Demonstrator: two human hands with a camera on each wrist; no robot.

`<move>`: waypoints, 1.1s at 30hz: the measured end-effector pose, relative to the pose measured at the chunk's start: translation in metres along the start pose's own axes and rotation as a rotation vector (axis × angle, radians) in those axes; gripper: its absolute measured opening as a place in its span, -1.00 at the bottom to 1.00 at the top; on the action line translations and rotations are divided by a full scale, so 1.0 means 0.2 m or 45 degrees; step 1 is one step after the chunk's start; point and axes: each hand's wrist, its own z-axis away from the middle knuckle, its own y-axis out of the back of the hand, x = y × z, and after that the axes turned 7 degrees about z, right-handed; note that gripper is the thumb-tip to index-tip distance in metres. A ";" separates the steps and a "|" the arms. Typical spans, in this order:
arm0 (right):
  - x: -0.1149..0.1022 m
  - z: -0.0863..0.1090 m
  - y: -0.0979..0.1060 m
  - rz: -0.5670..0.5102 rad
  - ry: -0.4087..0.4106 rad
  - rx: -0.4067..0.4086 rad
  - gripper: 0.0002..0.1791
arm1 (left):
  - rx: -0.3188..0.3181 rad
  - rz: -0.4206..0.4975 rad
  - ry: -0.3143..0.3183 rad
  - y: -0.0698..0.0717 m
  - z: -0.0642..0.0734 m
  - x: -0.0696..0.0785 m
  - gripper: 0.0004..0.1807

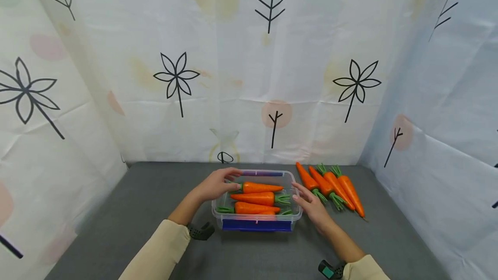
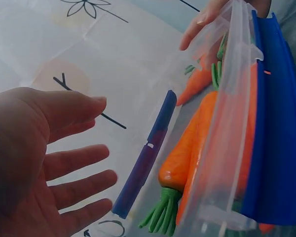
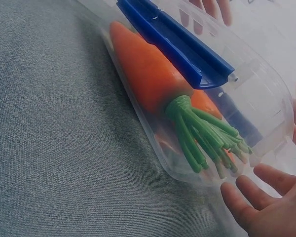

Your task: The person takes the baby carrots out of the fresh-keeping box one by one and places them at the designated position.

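Note:
A clear plastic box (image 1: 256,216) with blue latches (image 1: 256,225) stands lidless on the grey table. Orange carrots (image 1: 256,198) with green stem ends lie inside it in stacked rows. My left hand (image 1: 218,186) is over the box's left rim, close to the stem end of the rearmost carrot. In the left wrist view that hand (image 2: 54,158) has its fingers spread and nothing between them. My right hand (image 1: 314,209) is at the right rim, its fingertips against the box's side. The right wrist view shows its fingers (image 3: 251,192) apart, beside a carrot's green stems (image 3: 202,131).
Several more carrots (image 1: 348,187) lie on the table (image 1: 155,211) to the right of the box, just beyond my right hand. A patterned white cloth (image 1: 233,77) hangs behind the table and along both sides.

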 end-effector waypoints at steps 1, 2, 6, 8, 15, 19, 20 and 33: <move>0.00 0.00 0.00 -0.001 0.002 -0.003 -0.42 | -0.031 0.011 -0.004 0.00 -0.02 0.00 -0.51; 0.00 0.00 0.00 -0.002 0.002 -0.004 -0.42 | -0.064 0.021 0.000 0.00 -0.04 0.01 -0.51; 0.00 0.00 0.00 -0.005 -0.002 -0.001 -0.43 | -0.196 0.047 0.031 0.00 -0.11 0.03 -0.55; 0.00 0.01 0.00 -0.004 -0.008 0.004 -0.43 | -0.251 0.011 0.071 -0.01 -0.15 0.03 -0.56; 0.00 0.00 0.00 -0.002 -0.024 0.000 -0.43 | -0.440 -0.094 0.302 -0.04 -0.23 0.00 -0.53; 0.00 0.00 0.00 -0.004 -0.017 -0.005 -0.43 | -0.522 -0.102 0.382 -0.05 -0.26 -0.02 -0.54; 0.00 -0.01 0.00 -0.002 -0.019 -0.006 -0.44 | -0.541 -0.101 0.395 -0.06 -0.27 -0.02 -0.54; -0.02 0.00 0.00 0.009 -0.007 -0.026 -0.43 | -0.625 -0.068 0.657 -0.12 -0.31 0.00 -0.41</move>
